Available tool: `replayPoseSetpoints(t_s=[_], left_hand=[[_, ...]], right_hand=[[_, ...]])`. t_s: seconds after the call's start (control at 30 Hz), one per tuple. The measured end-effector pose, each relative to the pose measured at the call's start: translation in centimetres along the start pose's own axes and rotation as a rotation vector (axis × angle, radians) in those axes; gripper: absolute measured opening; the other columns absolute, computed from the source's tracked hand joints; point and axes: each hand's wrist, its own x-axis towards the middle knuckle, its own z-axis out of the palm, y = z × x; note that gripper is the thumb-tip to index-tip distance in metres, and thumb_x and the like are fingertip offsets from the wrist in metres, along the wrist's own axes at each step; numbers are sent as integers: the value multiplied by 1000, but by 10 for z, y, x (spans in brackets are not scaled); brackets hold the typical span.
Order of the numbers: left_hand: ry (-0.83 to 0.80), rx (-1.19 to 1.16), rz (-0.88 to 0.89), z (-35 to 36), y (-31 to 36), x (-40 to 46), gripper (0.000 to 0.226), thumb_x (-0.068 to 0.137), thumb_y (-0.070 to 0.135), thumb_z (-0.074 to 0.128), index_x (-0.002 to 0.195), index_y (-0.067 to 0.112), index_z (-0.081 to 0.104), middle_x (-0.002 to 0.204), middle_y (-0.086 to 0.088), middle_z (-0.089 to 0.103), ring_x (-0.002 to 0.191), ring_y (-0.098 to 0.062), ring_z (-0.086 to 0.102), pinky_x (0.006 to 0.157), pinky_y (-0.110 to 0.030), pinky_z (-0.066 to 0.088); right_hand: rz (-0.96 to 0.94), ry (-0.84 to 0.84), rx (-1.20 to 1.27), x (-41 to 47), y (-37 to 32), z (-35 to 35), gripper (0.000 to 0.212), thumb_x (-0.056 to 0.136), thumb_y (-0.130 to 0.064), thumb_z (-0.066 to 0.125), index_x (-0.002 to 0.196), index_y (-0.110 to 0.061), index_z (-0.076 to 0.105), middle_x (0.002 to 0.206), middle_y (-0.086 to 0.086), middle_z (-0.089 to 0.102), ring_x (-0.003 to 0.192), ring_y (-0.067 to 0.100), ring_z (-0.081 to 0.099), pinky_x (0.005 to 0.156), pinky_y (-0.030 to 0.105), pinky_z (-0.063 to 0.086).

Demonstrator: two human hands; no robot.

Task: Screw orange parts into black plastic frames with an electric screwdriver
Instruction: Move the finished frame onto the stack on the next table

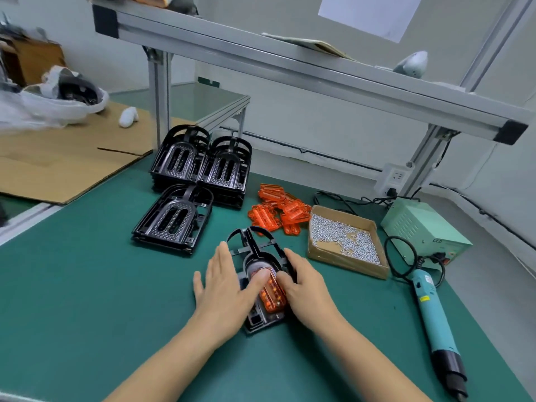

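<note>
- We worked at a green mat (pixel 87 285) with one black frame (pixel 259 256) lying flat at its centre, the arched end pointing to 12 o'clock.
- An orange part (pixel 274 294) sat in the frame's middle opening, on its right side.
- Our left hand (pixel 224 288) lay flat over the frame's left half, fingers straight and spread wide, with the thumb pressing on the orange part.
- Our right hand (pixel 307 285) curled round the frame's right edge, its fingers gripping the rim and the thumb touching the orange part beside the left thumb.
- Three stacks of frames (pixel 200 175) stood at 11 o'clock from the hands: two side by side at the back and one nearer us.
- A loose pile of orange parts (pixel 278 210) lay at 1 o'clock, just past the held frame.
- A cardboard tray (pixel 348 264) of small silver screws (pixel 342 236) sat at 2 o'clock, touching the pile's right edge or just beside it; we could not tell which.
- The screwdriver (pixel 435 314), teal with a black tip, lay on the mat at 3 o'clock, well apart from both hands, tip toward 5 o'clock.
- Its cord looped back to a pale green power box (pixel 420 224) behind the tray.
- A cardboard sheet (pixel 58 161) covered the mat's 10 o'clock corner, and an aluminium shelf rail (pixel 290 74) ran overhead.
</note>
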Motion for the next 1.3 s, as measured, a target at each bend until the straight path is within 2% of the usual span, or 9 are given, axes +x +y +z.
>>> replayPoseSetpoints(t_s=[0.1,0.2,0.37,0.5,0.6,0.77,0.9,1.17,1.3], left_hand=[[85,-286,37,-12,5,2,93,91,46,50,149,17,-16,158,5,-16,145,-7,-8,116,-29,-1],[172,-379,89,-30,4,9,90,93,28,56,149,19,-14,158,8,-15,143,-2,-8,113,-19,0],[276,-381,31,-69,-19,20,86,94,12,50,150,26,-14,158,13,-12,143,-1,-7,112,-21,1],[359,-434,-54,-103,-43,32,88,92,6,51,150,27,-11,159,12,-8,144,-5,0,109,-22,4],[400,-469,-130,-130,-63,42,88,91,3,50,150,30,-10,159,11,-5,145,-11,7,115,-31,11],[493,-461,-205,-173,-97,65,82,92,-1,43,151,28,-7,160,5,-1,144,-20,17,115,-45,26],[525,-456,-268,-199,-118,81,80,94,-1,42,151,25,-8,160,3,-3,142,-23,24,110,-44,35],[575,-423,-362,-246,-157,121,74,94,-2,39,152,22,-1,157,-8,18,133,-30,40,106,-47,39],[564,-408,-398,-258,-171,137,67,92,-3,38,149,20,11,153,-15,26,130,-35,42,103,-49,42]], right_hand=[[-24,28,133,-1,-19,8,50,97,-11,52,145,-15,40,119,-9,53,106,-6,43,85,-3,26],[-83,36,194,6,-39,16,49,97,-7,51,144,-16,42,97,-15,49,87,-7,46,75,-5,31],[-160,-30,188,26,-85,38,51,99,-10,48,148,-11,34,102,-14,50,88,-5,48,71,-5,31],[-215,-97,148,48,-124,67,48,100,-11,44,147,-7,34,107,3,56,85,4,51,67,10,34],[-226,-168,103,65,-151,92,52,102,-15,42,151,-9,27,121,9,58,105,18,54,81,20,37],[-246,-250,35,92,-196,129,48,103,-16,41,149,-7,29,139,13,50,122,24,50,83,22,35],[-232,-268,4,111,-224,155,30,101,-13,42,129,-1,44,120,17,58,104,29,56,86,37,45],[-223,-344,65,143,-259,197,42,98,-7,43,139,-12,40,127,13,56,94,22,50,74,28,40],[-222,-335,93,152,-265,215,35,95,0,40,126,-12,51,116,12,60,92,22,50,74,26,39]])
